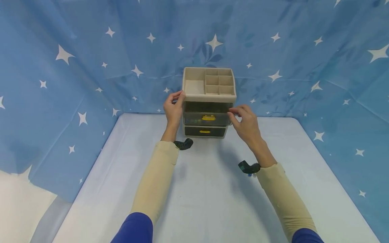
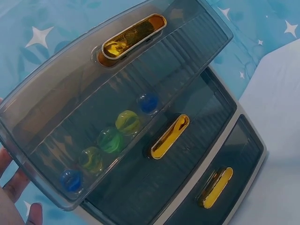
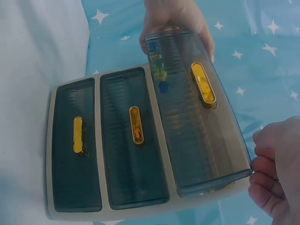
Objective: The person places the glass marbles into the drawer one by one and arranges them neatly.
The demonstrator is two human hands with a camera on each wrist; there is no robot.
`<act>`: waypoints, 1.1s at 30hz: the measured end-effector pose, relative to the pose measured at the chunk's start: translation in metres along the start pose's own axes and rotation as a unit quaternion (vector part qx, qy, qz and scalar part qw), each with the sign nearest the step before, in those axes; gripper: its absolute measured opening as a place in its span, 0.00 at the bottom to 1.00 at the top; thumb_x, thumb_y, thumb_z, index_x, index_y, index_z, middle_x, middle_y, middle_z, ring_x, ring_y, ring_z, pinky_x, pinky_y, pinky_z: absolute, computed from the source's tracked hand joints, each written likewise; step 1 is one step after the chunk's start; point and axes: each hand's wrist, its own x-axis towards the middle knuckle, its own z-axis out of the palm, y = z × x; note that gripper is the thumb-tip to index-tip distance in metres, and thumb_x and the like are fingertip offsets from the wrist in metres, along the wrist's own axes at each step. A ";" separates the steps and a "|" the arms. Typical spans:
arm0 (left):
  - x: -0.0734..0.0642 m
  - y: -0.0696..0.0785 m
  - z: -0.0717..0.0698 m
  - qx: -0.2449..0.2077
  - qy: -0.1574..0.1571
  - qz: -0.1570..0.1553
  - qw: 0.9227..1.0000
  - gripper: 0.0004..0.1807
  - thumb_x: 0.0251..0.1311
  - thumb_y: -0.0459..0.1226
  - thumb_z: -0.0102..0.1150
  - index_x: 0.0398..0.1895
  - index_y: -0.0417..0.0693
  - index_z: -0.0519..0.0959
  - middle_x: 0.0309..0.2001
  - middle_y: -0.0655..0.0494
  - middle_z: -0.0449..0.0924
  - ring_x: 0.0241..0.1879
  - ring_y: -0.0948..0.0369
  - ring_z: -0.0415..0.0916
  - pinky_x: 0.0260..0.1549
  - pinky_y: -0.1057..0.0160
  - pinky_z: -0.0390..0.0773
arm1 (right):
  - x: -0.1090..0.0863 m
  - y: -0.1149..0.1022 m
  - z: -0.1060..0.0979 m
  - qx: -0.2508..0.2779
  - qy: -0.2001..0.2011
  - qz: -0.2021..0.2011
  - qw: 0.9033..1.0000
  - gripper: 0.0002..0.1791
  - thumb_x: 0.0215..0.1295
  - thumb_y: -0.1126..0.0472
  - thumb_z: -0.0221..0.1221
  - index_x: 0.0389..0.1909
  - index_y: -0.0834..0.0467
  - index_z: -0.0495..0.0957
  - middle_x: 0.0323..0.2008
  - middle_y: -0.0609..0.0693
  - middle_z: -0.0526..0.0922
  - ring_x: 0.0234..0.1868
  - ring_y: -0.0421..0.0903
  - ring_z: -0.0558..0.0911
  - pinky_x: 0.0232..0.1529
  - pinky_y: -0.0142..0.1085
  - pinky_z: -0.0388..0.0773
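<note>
A beige desktop organizer [image 1: 209, 98] has several dark clear drawers with yellow handles. Its top drawer [image 3: 187, 122] is pulled out. Several blue, green and yellow marbles [image 2: 111, 139] lie along the drawer's left part. At the organizer's upper left corner, my left hand [image 1: 174, 106] grips the side, though some fingers are hidden. My right hand [image 1: 245, 123] holds the drawer's right front edge with thumb and curled fingers, just beside the corner in the right wrist view. The lower drawers [image 3: 133, 136] are closed.
The organizer stands at the back of a white table [image 1: 197, 189], against a blue cloth with white stars [image 1: 273, 60]. Small marbles [image 1: 250, 175] lie on the table by my right wrist. Open compartments [image 1: 218, 81] form the organizer's top.
</note>
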 end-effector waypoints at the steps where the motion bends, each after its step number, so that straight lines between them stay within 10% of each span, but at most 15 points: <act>1: 0.000 0.001 0.001 0.000 0.000 -0.002 1.000 0.14 0.64 0.42 0.66 0.48 0.44 0.86 0.37 0.55 0.82 0.31 0.62 0.72 0.29 0.71 0.70 | 0.000 0.000 -0.001 0.001 0.000 0.002 1.000 0.11 0.66 0.64 0.65 0.44 0.68 0.84 0.39 0.60 0.80 0.41 0.54 0.80 0.44 0.45 0.78; 33: 0.000 -0.002 -0.001 0.007 -0.002 0.014 1.000 0.14 0.64 0.46 0.66 0.46 0.48 0.87 0.38 0.52 0.84 0.31 0.62 0.73 0.31 0.69 0.72 | -0.034 0.004 -0.021 -0.002 0.021 0.038 0.999 0.10 0.66 0.65 0.64 0.44 0.67 0.82 0.37 0.60 0.81 0.38 0.53 0.79 0.38 0.43 0.75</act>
